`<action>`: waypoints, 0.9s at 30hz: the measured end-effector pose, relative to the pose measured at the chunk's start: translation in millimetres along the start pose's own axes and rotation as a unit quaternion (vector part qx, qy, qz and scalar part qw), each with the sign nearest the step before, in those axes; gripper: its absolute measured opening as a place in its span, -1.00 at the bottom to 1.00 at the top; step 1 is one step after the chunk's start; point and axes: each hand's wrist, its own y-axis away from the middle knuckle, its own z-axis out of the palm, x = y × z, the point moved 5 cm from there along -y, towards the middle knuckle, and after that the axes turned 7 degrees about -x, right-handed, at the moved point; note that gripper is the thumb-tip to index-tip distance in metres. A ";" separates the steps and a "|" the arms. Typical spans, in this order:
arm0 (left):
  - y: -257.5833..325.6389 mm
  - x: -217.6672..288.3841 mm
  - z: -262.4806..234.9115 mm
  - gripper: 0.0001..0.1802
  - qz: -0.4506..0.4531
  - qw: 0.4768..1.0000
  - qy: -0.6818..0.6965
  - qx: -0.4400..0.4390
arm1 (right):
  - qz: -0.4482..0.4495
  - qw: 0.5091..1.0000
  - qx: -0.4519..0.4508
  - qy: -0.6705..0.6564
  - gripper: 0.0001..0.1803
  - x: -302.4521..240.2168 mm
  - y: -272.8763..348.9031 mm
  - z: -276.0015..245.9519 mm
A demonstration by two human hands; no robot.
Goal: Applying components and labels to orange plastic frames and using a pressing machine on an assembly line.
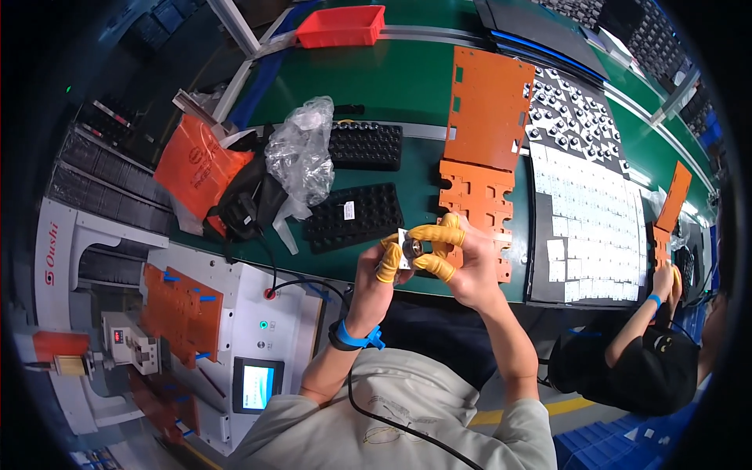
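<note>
Both my hands wear yellow finger cots and meet in front of me. Between them is a small white board with a round dark lens-like part [413, 248]. My left hand [381, 268] is closed on the board's left edge. My right hand [458, 257] pinches at the round part from the right, its thumb and fingers curled around it. Just beyond the hands lies an orange fixture plate with cut-outs [470, 190], its orange lid plate [487, 110] folded back. The fingers partly hide the board.
Black trays with round pockets [356, 217] and crumpled clear plastic [301, 153] lie left. White boards [591, 227] and lens parts [572, 113] cover the right. A white machine [258, 313] stands lower left; a co-worker [634, 360] sits right. A red bin [341, 27] is at the back.
</note>
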 end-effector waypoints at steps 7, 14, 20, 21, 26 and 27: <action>-0.4 -4.3 0.2 -0.48 -0.017 0.999 0.016 0.041 | 0.005 0.999 -0.003 0.045 -0.65 -0.9 3.1 -2.8; -19.2 -15.4 -5.8 -0.54 -0.029 1.000 0.007 0.003 | -0.001 0.984 0.022 0.175 -0.66 3.5 12.3 -5.3; -41.5 -25.1 6.5 -0.61 -0.035 0.999 -0.033 -0.006 | 0.020 0.947 0.054 0.316 -0.53 -4.0 18.5 -5.8; -44.9 -29.2 9.3 -0.62 -0.027 0.997 -0.069 -0.011 | 0.025 0.945 0.058 0.320 -0.53 2.8 21.7 -5.3; -58.9 -35.6 27.1 -0.57 -0.009 0.982 -0.184 -0.034 | 0.054 0.906 0.132 0.399 -0.51 33.0 36.0 -16.4; -61.5 -39.8 28.9 -0.56 -0.018 0.982 -0.187 -0.038 | 0.061 0.902 0.137 0.405 -0.51 37.3 37.0 -21.1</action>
